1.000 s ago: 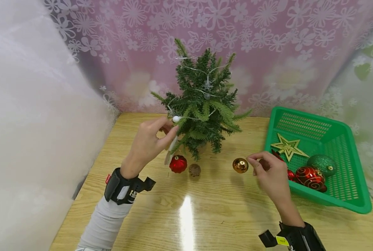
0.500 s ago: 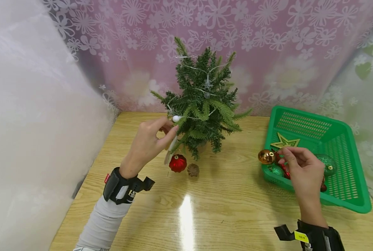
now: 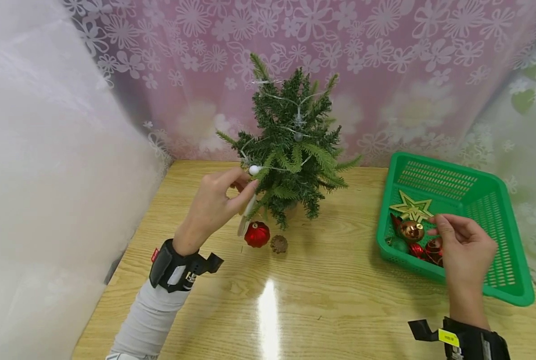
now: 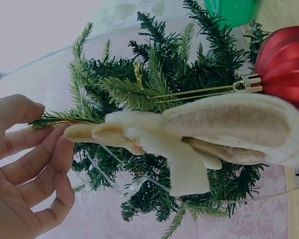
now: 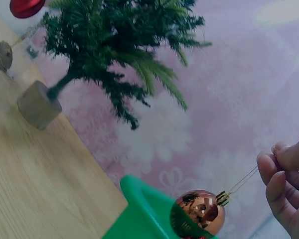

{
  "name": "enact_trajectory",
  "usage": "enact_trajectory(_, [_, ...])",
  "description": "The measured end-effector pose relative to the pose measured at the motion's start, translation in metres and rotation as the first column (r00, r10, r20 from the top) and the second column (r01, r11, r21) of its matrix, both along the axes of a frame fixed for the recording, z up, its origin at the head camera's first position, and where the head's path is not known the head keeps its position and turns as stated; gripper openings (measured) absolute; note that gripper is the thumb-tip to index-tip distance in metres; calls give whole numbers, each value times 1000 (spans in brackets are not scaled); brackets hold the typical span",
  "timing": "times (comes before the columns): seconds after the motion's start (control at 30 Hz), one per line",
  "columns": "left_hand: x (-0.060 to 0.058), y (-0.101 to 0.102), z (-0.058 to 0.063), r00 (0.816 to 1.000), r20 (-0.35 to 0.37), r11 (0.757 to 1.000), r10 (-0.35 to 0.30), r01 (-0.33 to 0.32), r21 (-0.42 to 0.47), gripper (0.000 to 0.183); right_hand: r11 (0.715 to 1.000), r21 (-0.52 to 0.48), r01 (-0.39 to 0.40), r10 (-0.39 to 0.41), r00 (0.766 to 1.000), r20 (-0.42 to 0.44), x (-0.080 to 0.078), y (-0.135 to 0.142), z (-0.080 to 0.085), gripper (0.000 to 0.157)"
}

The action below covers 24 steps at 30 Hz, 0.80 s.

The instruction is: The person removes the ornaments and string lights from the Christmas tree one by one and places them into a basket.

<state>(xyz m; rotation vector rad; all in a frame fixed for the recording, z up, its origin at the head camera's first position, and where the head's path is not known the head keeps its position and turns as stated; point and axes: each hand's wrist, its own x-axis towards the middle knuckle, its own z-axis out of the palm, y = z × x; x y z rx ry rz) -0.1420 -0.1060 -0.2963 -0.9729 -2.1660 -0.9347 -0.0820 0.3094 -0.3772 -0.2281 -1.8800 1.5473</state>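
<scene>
The left hand (image 3: 215,200) is at the left side of a small artificial Christmas tree (image 3: 295,140). In the left wrist view its thumb and finger pinch a green branch tip (image 4: 55,119) with gold cord along it. Right beside these fingers is a cream-and-tan plush ornament (image 4: 229,119). A ribbed red bauble (image 4: 286,64) hangs by gold cord lower on the tree. The right hand (image 3: 468,250) holds a thin gold thread between thumb and fingers, over the green basket (image 3: 506,297). From that thread hangs a shiny copper-gold bauble (image 5: 197,214), inside the basket's outline in the head view.
In the basket lie a gold star (image 3: 412,206), a green bauble (image 3: 397,244) and red ornaments (image 3: 416,250), partly hidden by the right hand. A brown pine cone (image 3: 279,244) shows below the tree. Clear string lights (image 3: 298,120) wrap the branches. Curtains stand behind the wooden table (image 3: 322,310).
The right hand has carried the copper-gold bauble rightward from in front of the tree to over the basket, lowering it there. The left hand has stayed nearly still.
</scene>
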Motion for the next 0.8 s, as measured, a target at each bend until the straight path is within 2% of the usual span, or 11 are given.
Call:
enact_trajectory(0.03, [0, 0, 0, 1000, -1, 1000, 0, 0, 1, 7, 1000, -17, 5, -4, 1000, 12, 0, 2, -1, 17])
enact_trajectory(0.1, [0, 1, 1, 1000, -2, 1000, -5, 5, 3, 7, 999, 32, 42, -44, 997, 68, 2, 6, -5, 18])
enact_trajectory(0.17, [0, 1, 1, 1000, -7, 1000, -5, 5, 0, 7, 983, 158, 89, -111, 985, 133, 4, 8, -10, 19])
enact_trajectory(0.23, [0, 2, 1, 1000, -9, 1000, -6, 6, -1, 7, 944, 303, 129, -193, 962, 195, 5, 10, -15, 21])
enact_trajectory(0.27, [0, 2, 1, 1000, -10, 1000, -7, 7, -2, 8, 911, 386, 144, -241, 946, 217, 5, 10, -18, 22])
enact_trajectory(0.33, [0, 2, 0, 1000, -10, 1000, -4, 4, -2, 9, 865, 482, 142, -294, 920, 257, 4, 11, -22, 23])
enact_trajectory(0.43, [0, 2, -1, 1000, -12, 1000, -2, 2, -1, 9, 839, 534, 105, -320, 888, 329, 4, 13, -27, 24])
enact_trajectory(0.67, [0, 2, 0, 1000, -1, 1000, -24, 24, 4, 8, 822, 568, -25, -310, 818, 485, 5, 20, -38, 29])
enact_trajectory(0.8, [-1, 2, -1, 1000, -1, 1000, -21, 21, 6, 9, 797, 597, -89, -313, 785, 534, 5, 23, -43, 30])
